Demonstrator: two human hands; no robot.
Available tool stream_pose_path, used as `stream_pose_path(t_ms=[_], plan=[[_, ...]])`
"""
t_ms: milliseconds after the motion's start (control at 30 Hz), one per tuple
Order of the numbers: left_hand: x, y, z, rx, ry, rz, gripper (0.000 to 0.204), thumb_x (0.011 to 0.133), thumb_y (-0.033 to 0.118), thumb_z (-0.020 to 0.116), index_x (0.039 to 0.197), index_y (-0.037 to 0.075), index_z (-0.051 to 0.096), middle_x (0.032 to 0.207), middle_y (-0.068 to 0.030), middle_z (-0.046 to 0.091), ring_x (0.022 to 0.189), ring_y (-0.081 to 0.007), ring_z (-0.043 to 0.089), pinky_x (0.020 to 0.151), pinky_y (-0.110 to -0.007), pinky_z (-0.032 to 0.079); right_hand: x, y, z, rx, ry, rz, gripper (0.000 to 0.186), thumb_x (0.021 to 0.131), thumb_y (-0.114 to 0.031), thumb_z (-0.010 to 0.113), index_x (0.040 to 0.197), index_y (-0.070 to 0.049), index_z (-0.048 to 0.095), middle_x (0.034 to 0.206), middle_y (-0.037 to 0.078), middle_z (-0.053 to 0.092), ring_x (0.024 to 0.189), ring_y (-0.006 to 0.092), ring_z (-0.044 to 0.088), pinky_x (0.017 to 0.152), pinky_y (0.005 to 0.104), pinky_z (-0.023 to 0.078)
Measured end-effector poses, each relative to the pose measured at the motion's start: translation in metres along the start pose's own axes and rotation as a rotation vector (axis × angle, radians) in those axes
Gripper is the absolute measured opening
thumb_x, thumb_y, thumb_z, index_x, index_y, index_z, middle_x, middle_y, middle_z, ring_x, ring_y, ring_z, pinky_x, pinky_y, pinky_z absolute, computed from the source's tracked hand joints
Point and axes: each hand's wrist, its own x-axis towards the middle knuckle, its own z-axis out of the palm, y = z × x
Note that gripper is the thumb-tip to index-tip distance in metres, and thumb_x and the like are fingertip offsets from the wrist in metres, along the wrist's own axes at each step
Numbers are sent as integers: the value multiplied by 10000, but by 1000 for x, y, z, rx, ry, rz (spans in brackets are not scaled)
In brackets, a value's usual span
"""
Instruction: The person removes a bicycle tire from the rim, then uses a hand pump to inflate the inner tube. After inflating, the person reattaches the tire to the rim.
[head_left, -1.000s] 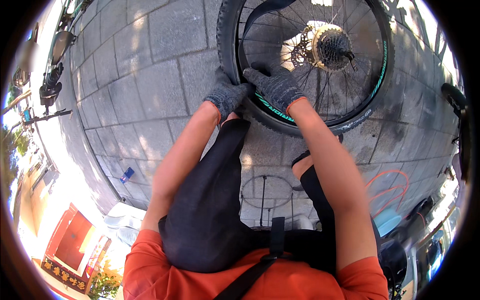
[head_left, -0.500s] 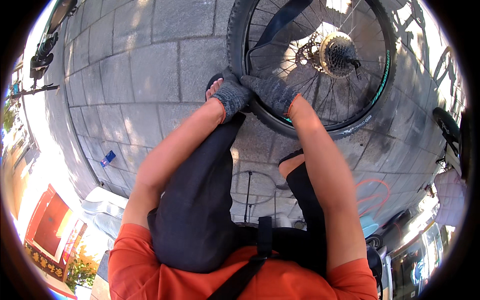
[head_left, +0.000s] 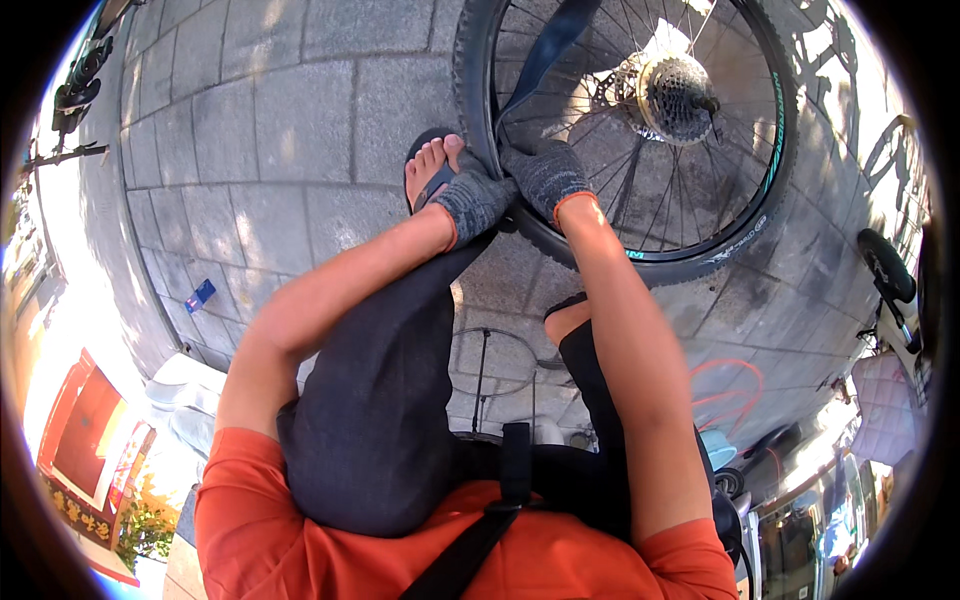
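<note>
A bicycle wheel [head_left: 472,75] with a knobbly black tire lies in front of me, its spokes and cassette [head_left: 673,98] facing up. A flat, dark inner tube [head_left: 550,58] hangs loose inside the rim at the wheel's left side. My left hand [head_left: 476,203], in a grey knit glove, is closed on the tire's near-left edge, with the thumb side towards the rim. Just to its right, my right hand [head_left: 548,178], gloved alike, is closed over the rim and tire from the inner side. The fingertips of both hands are partly hidden.
My sandalled left foot [head_left: 432,165] is planted beside the tire, just past my left hand. Between my legs a floor pump [head_left: 481,370] with a looped hose stands on the paving. A red hose [head_left: 745,372] lies to the right. A small blue packet [head_left: 200,296] is at left.
The wheel has turned slightly counterclockwise, its rim lettering shifting along. My right hand has come round more upright on the rim, and more of my left foot shows.
</note>
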Motion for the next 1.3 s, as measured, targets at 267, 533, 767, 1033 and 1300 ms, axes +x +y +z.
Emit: stream_pose_path(t_ms=[267, 533, 767, 1033, 1300], plan=[[40, -59, 13, 45, 74, 389, 1048, 752, 550, 799, 1474, -92, 396, 1292, -267, 583, 1297, -401, 536, 1143, -468, 385, -31, 55, -11, 92, -185, -143, 444, 1047, -378, 525, 1243, -22, 703, 1185, 236, 718, 1079, 370, 685, 981, 404, 503], [57, 17, -83, -114, 271, 187, 868, 802, 447, 812, 1435, -46, 481, 1294, -295, 667, 1232, -433, 644, 1050, -461, 513, -40, 17, -21, -277, -107, -26, 571, 977, -468, 633, 1293, 6, 679, 1209, 262, 715, 1142, 380, 691, 1000, 425, 518], [61, 13, -73, -102, 162, 96, 837, 776, 393, 805, 1400, -71, 497, 1266, -334, 659, 1205, -459, 649, 1043, -457, 514, 8, 26, -2, 211, 182, -56, 470, 976, -392, 633, 1240, -10, 706, 1222, 261, 705, 1134, 425, 676, 989, 450, 514], [59, -2, -67, -192, 87, 198, 811, 769, 306, 822, 1378, -105, 480, 1248, -325, 657, 1186, -439, 654, 1030, -430, 519, 29, 2, 29, 170, -3, -66, 418, 986, -337, 625, 1261, -33, 709, 1193, 231, 732, 1106, 369, 689, 972, 412, 509], [53, -17, -53, -308, 75, 200, 769, 787, 249, 805, 1399, -72, 469, 1227, -294, 668, 1159, -376, 665, 1018, -419, 520, 26, 3, -5, 435, -120, -28, 499, 988, -393, 643, 1331, -33, 674, 1293, 203, 704, 1156, 376, 675, 1011, 415, 519]])
